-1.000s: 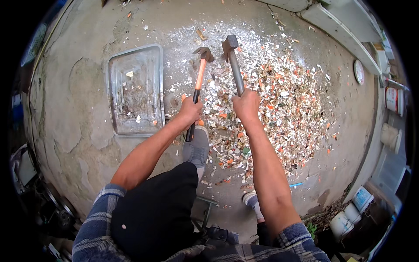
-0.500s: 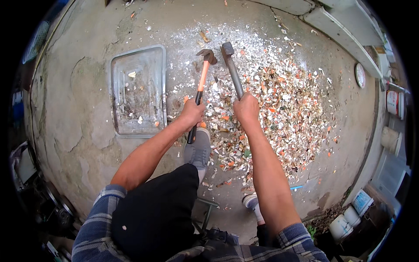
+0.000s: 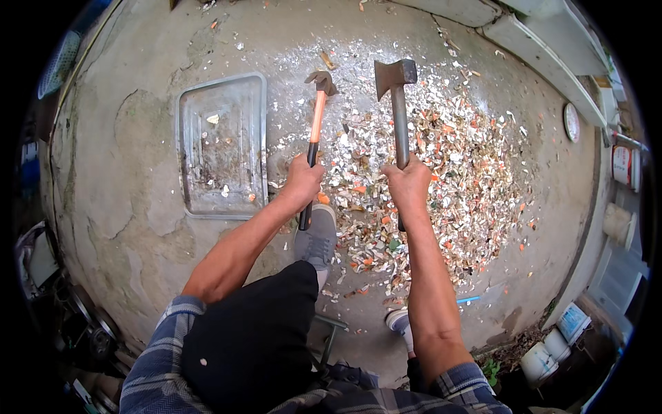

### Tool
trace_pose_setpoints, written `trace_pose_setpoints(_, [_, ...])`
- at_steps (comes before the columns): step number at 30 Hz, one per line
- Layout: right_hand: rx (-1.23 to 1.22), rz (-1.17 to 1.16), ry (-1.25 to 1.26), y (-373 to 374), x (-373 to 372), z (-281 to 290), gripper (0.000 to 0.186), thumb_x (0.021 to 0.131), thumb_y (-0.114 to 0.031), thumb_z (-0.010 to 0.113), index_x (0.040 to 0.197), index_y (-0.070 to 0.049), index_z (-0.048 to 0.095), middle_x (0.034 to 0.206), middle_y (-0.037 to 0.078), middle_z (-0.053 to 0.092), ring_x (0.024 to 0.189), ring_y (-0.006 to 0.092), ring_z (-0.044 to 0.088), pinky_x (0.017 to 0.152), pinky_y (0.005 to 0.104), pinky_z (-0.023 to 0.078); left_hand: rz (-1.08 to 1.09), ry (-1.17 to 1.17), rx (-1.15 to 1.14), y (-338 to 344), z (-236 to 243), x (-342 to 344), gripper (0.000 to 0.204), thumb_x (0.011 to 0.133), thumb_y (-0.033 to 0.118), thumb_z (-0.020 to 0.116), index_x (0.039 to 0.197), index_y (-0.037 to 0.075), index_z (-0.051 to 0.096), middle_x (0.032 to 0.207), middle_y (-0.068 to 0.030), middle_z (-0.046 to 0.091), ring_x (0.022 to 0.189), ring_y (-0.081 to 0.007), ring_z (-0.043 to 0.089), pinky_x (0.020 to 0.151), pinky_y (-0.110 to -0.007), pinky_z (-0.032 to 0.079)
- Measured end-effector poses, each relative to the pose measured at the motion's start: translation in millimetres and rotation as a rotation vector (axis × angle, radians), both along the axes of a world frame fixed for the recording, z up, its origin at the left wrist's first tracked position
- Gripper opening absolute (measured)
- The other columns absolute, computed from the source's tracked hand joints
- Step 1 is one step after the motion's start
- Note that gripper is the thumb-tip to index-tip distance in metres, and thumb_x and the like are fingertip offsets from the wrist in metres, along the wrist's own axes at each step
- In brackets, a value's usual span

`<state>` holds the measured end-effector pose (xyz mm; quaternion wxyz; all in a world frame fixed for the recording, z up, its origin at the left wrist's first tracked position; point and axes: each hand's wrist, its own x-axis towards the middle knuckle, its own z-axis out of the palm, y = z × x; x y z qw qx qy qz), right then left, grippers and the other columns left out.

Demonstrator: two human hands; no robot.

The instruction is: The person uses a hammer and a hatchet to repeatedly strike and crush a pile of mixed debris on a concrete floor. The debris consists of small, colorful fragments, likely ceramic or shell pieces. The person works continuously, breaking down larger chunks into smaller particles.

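Note:
My left hand (image 3: 303, 181) is closed round the black grip of a claw hammer (image 3: 318, 114) with an orange-and-black handle and a rusty head. In my right hand (image 3: 409, 185) is a hatchet (image 3: 400, 114) with a grey shaft, its blade turned left and its blunt poll to the right. Both tools point away from me, side by side and apart, above the ground. Beneath and to the right of them spreads a wide heap of broken white, brown and orange shell-like pieces (image 3: 469, 193), with pale powdery crumbs toward the far side.
A shallow clear tray (image 3: 224, 148) with dirt and a few scraps lies on the concrete at left. My grey shoe (image 3: 317, 238) stands by the heap's near edge. Buckets (image 3: 538, 360) and a white round dish (image 3: 571, 123) are at right, along with a blue stick (image 3: 468, 299).
The hatchet has swung to the right and turned, so its blade now shows side-on. The hammer has shifted only slightly.

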<state>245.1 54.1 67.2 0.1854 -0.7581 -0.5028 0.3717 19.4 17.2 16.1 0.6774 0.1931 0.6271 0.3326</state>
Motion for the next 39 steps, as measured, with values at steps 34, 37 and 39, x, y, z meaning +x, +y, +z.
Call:
trace_pose_setpoints(34, [0.060, 0.091, -0.089, 50, -36, -28, 0.027, 0.076, -0.017, 0.080, 0.083, 0.005, 0.068, 0.069, 0.018, 0.068, 0.061, 0.0277, 0.066, 0.064, 0.0414, 0.053, -0.239, 0.189, 0.017, 158, 12, -73, 0.010, 0.096, 0.012, 0.054, 0.090, 0.010, 0.046, 0.066, 0.0019, 0.044, 0.045, -0.0079, 0.038, 0.037, -0.029, 0.034])
trace_pose_setpoints(37, [0.043, 0.078, -0.088, 46, -31, -32, 0.027, 0.076, -0.018, 0.081, 0.083, 0.005, 0.069, 0.069, 0.017, 0.068, 0.061, 0.0253, 0.066, 0.063, 0.0406, 0.053, -0.248, 0.225, -0.017, 141, 5, -78, 0.011, 0.096, 0.013, 0.055, 0.091, 0.011, 0.046, 0.067, 0.0019, 0.044, 0.046, -0.0073, 0.038, 0.037, -0.028, 0.034])
trace_pose_setpoints(39, [0.073, 0.081, -0.098, 44, -22, -38, 0.027, 0.076, -0.017, 0.082, 0.084, 0.005, 0.069, 0.068, 0.016, 0.068, 0.061, 0.0232, 0.065, 0.063, 0.0406, 0.052, -0.242, 0.204, -0.055, 123, 12, -70, 0.011, 0.096, 0.014, 0.055, 0.091, 0.012, 0.046, 0.067, 0.0022, 0.043, 0.047, -0.0064, 0.038, 0.037, -0.028, 0.033])
